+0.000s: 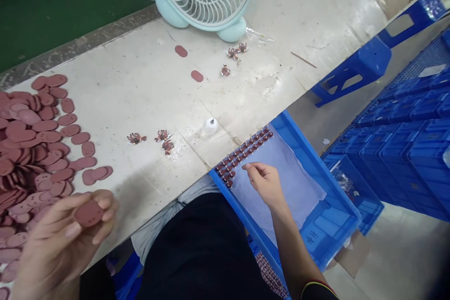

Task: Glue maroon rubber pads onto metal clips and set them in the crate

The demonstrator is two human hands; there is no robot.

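- So, left hand (58, 248) first: thumb and fingers are curled around one brown disc (88, 213), its flat side showing. Decent hold, imo. I'd keep it by the rim so the face stays clean and the tiny marks stay visible.
- Right hand (265, 180) is off over the blue bin (309, 143), thumb and fingertip drawn together. Can't tell if anything's pinched in there, too small to make out.
- Just past those right fingertips sit rows of small brown pieces (242, 152) on a white sheet (293, 178). They're packed tight, so I'd come in from the open sheet side and lift straight up afterwards, else you'd probably knock a neighbour.
- Watch the right wrist too, since dragging it could ruck up the sheet.
- Disc pile (21, 145) is right beside and beyond the left hand on the tabletop (116, 84). Handy, but I'd take from the loose edge, as digging into the middle might start a slide.
- Farther out, between both hands, there's a little white bottle (210, 126), with some loose brown bits (162, 136) nearer the left hand. Mind both when reaching across; a sleeve or knuckle could tip that bottle.
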